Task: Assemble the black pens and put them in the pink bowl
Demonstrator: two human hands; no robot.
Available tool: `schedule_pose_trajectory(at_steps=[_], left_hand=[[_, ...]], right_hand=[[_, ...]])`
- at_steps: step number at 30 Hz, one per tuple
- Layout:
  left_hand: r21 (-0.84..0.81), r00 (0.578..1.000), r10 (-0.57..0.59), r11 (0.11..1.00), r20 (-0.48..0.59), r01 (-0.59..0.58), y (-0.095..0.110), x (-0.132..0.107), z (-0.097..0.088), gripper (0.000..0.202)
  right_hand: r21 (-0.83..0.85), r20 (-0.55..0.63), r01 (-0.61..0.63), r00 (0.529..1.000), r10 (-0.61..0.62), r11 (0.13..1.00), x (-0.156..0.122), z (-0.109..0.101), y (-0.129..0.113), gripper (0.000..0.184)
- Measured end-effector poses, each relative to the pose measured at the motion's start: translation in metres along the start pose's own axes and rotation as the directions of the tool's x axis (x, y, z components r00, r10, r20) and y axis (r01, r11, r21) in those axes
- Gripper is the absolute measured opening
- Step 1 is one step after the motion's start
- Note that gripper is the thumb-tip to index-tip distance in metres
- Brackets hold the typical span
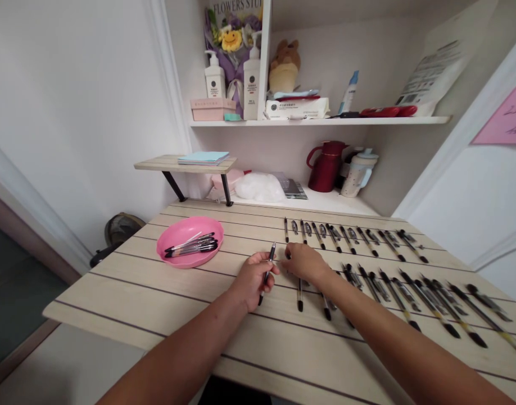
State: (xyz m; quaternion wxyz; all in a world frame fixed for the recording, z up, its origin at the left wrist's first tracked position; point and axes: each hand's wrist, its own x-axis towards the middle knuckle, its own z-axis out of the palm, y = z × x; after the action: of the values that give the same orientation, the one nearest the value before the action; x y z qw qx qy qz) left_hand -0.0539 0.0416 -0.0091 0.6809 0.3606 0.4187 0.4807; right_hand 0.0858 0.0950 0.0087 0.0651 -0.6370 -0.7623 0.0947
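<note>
My left hand (pixel 253 279) is closed around a black pen (pixel 267 270) that points up and away from me, just above the wooden table (pixel 157 292). My right hand (pixel 305 263) rests beside it, fingers curled at the tip of that pen; what they pinch is hidden. Under the right hand lies another pen (pixel 299 295). Two rows of several pens and caps (pixel 359 239) stretch to the right across the table. A pink bowl (pixel 189 241) with several pens in it sits to the left of my hands.
A small riser shelf (pixel 186 164) with a notebook stands at the back left. Behind the table are a red jug (pixel 326 166), a white pitcher (pixel 358 172) and a plastic bag. An upper shelf (pixel 321 120) carries bottles, boxes and a plush toy.
</note>
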Motion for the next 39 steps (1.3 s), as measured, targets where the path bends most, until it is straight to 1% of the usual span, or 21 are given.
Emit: schedule_pose_trajectory(at_steps=[8, 10, 12, 15, 18, 20, 22, 23, 24, 25, 26, 27, 28, 29, 30, 31, 32, 36, 38, 39], left_hand=[[0.009, 1.000, -0.008, 1.000, -0.010, 0.008, 0.000, 0.001, 0.001, 0.027], [0.011, 1.000, -0.008, 1.000, -0.008, 0.008, -0.001, 0.001, 0.000, 0.027], [0.014, 1.000, -0.015, 1.000, -0.012, 0.015, -0.002, 0.002, 0.000, 0.029], [0.020, 0.999, -0.023, 1.000, -0.024, 0.024, -0.003, 0.002, -0.001, 0.030], [0.030, 0.999, -0.036, 0.999, -0.030, 0.037, -0.003, 0.002, -0.001, 0.031], [0.043, 0.998, -0.047, 0.998, -0.032, 0.049, -0.004, 0.001, 0.000, 0.031], [0.061, 0.998, -0.054, 0.997, -0.019, 0.055, -0.005, 0.000, 0.001, 0.029], [0.070, 0.999, -0.054, 0.996, -0.004, 0.054, -0.006, 0.000, 0.002, 0.028], [0.079, 0.999, -0.050, 0.996, 0.016, 0.049, -0.006, -0.001, 0.003, 0.027], [0.090, 0.998, -0.045, 0.995, 0.037, 0.041, -0.007, -0.001, 0.004, 0.026], [0.101, 0.998, -0.036, 0.994, 0.057, 0.031, -0.007, -0.002, 0.005, 0.026], [0.111, 0.997, -0.026, 0.994, 0.072, 0.018, -0.008, -0.003, 0.005, 0.026], [0.121, 0.996, -0.015, 0.993, 0.085, 0.004, -0.008, -0.003, 0.006, 0.026], [0.131, 0.995, -0.005, 0.991, 0.095, -0.008, -0.008, -0.003, 0.007, 0.027], [0.141, 0.995, 0.005, 0.990, 0.102, -0.019, -0.008, -0.004, 0.008, 0.027], [0.150, 0.994, 0.012, 0.988, 0.106, -0.028, -0.008, -0.004, 0.008, 0.026], [0.159, 0.994, 0.018, 0.987, 0.109, -0.035, -0.009, -0.004, 0.008, 0.026], [0.160, 0.994, 0.013, 0.987, 0.111, -0.031, -0.009, -0.004, 0.008, 0.025], [0.112, 0.990, -0.019, 0.994, 0.140, 0.003, -0.010, -0.004, 0.008, 0.024], [0.082, 0.986, -0.037, 0.996, 0.160, 0.024, -0.009, -0.004, 0.007, 0.024]], right_hand=[[-0.092, 0.035, 0.048, 0.998, -0.045, 0.995, -0.002, 0.004, -0.005, 0.028], [-0.096, 0.026, 0.050, 0.999, -0.047, 0.994, -0.002, 0.002, -0.005, 0.030], [-0.093, 0.008, 0.044, 0.999, -0.043, 0.995, -0.003, -0.003, -0.004, 0.029], [-0.086, -0.034, 0.017, 0.999, -0.020, 0.996, -0.005, -0.014, 0.007, 0.027], [-0.071, -0.095, -0.027, 0.995, 0.020, 0.997, -0.012, -0.023, 0.026, 0.025], [-0.039, -0.138, -0.056, 0.989, 0.050, 0.998, -0.019, -0.023, 0.039, 0.020], [0.046, -0.181, -0.065, 0.981, 0.072, 0.997, -0.027, -0.020, 0.047, 0.015], [0.127, -0.189, -0.053, 0.979, 0.077, 0.990, -0.031, -0.017, 0.049, 0.015], [0.250, -0.181, -0.036, 0.980, 0.083, 0.968, -0.035, -0.015, 0.048, 0.016], [0.408, -0.149, -0.022, 0.985, 0.090, 0.913, -0.039, -0.012, 0.046, 0.019], [0.579, -0.101, -0.019, 0.990, 0.095, 0.815, -0.042, -0.011, 0.041, 0.023], [0.730, -0.046, -0.033, 0.994, 0.097, 0.682, -0.045, -0.009, 0.035, 0.027], [0.841, 0.001, -0.056, 0.995, 0.102, 0.539, -0.046, -0.008, 0.029, 0.029], [0.908, 0.031, -0.075, 0.993, 0.112, 0.412, -0.046, -0.007, 0.022, 0.031], [0.944, 0.041, -0.079, 0.991, 0.124, 0.321, -0.045, -0.005, 0.016, 0.032], [0.960, 0.039, -0.076, 0.990, 0.139, 0.270, -0.044, -0.003, 0.010, 0.032], [0.967, 0.027, -0.065, 0.987, 0.158, 0.246, -0.041, -0.001, 0.006, 0.032], [0.981, -0.045, 0.001, 0.974, 0.220, 0.196, -0.032, 0.009, 0.000, 0.030], [0.993, -0.036, 0.012, 0.979, 0.202, 0.119, -0.030, 0.011, 0.000, 0.027], [0.997, -0.009, -0.004, 0.983, 0.183, 0.071, -0.030, 0.012, 0.000, 0.028]])
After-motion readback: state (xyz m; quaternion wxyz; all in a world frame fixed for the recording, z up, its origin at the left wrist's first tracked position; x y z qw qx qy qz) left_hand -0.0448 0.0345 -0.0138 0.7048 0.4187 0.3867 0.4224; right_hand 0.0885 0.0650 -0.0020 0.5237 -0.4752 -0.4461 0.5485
